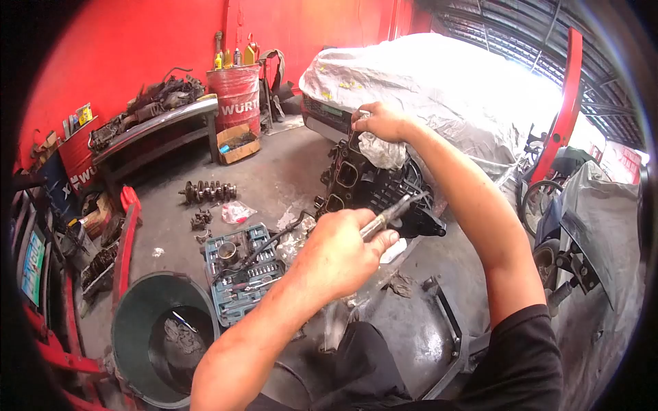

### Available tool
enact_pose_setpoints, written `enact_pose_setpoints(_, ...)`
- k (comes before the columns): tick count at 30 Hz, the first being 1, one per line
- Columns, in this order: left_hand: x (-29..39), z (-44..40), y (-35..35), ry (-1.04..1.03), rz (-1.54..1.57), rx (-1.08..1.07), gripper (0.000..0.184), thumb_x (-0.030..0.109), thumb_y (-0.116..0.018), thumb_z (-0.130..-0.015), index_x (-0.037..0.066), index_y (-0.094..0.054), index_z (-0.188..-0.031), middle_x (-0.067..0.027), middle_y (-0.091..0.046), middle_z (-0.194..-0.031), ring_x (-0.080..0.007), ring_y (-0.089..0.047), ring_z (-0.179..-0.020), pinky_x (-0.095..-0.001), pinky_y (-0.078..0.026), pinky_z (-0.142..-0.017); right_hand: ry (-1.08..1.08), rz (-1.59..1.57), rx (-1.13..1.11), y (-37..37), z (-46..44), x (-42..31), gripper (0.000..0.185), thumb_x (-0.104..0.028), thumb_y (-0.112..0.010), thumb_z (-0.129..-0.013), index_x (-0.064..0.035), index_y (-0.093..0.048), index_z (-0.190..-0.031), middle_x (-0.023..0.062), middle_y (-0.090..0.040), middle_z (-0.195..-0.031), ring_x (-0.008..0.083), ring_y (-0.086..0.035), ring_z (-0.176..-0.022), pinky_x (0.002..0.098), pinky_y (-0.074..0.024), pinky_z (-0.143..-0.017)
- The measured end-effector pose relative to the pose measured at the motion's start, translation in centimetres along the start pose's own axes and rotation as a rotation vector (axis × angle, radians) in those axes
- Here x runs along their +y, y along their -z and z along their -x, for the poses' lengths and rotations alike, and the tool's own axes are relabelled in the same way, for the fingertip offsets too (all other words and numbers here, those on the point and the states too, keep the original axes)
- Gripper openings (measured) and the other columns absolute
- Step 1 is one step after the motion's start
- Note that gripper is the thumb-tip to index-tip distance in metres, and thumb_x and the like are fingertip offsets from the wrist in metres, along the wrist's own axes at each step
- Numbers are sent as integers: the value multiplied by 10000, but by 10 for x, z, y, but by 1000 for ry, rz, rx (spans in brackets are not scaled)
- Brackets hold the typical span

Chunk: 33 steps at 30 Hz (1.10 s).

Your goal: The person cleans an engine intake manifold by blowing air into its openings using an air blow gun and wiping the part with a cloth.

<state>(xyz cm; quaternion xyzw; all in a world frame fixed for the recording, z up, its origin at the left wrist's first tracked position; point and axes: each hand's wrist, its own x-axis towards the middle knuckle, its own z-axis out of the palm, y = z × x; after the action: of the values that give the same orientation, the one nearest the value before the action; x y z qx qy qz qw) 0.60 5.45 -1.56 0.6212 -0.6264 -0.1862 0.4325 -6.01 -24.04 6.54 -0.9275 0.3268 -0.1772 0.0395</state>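
Note:
My left hand (339, 253) is closed around a metal hand tool (392, 212), whose tip points up and right over the engine block. Farther forward, my right hand (384, 122) is bent over the top of the dark engine block (351, 171), at a crumpled pale rag or plastic (382, 151). Its fingers curl at the block's upper edge, and what they grip is too small to make out. Below and left of the block lies an open blue socket set (236, 301) with a dark ring-shaped part on it.
A green tub (130, 342) stands at the lower left. A crankshaft (208, 192) and a plastic bag (237, 212) lie on the floor. Behind are a metal bench (156, 129), a red drum (235, 89), a cardboard box (240, 152) and a covered vehicle (439, 75).

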Motion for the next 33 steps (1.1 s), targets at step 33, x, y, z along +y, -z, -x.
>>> enact_pose_setpoints(33,168,34,219,817,346,169,151,96,-606,-988,-3,-667,-1085,-20,-612,-672,-98,-527,-519,-241,-404,-486,-615,-625,491,-4,46,-6,459,-205,-831,-715,-93,-662,-1126,184,-530,-1312,381,-541,-1236,443,-460,-1038)
